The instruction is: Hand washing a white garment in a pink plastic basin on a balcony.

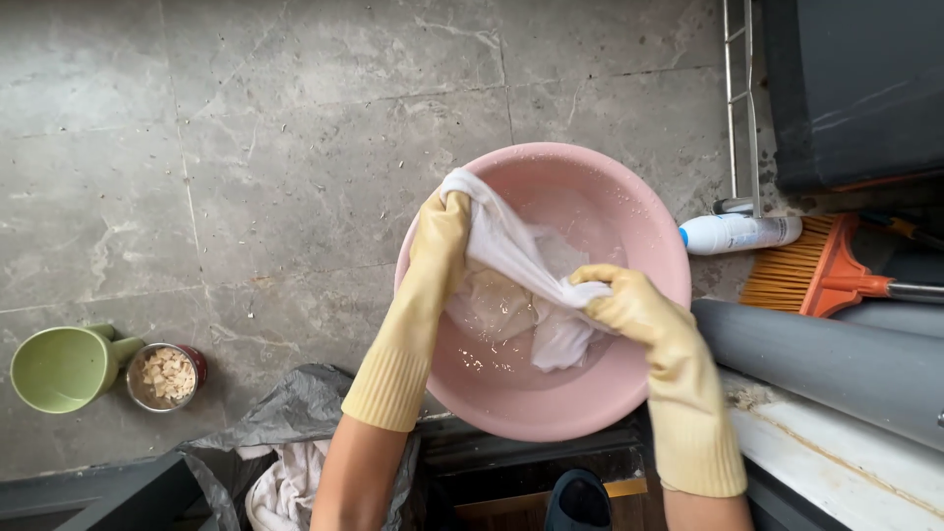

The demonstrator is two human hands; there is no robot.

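A green mug (61, 367) and small tin (167, 375) stood on the tiles; the gloved left hand (442, 228) and right hand (621, 298) each gripped the wet white cloth (526, 265), stretched over the pink basin (639, 221) so drips fell inside

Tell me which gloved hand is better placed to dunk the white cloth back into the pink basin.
Probably the right hand: it grips the white cloth over the pink plastic basin's middle, where the cloth hangs low; the left hand holds the other end near the rim.
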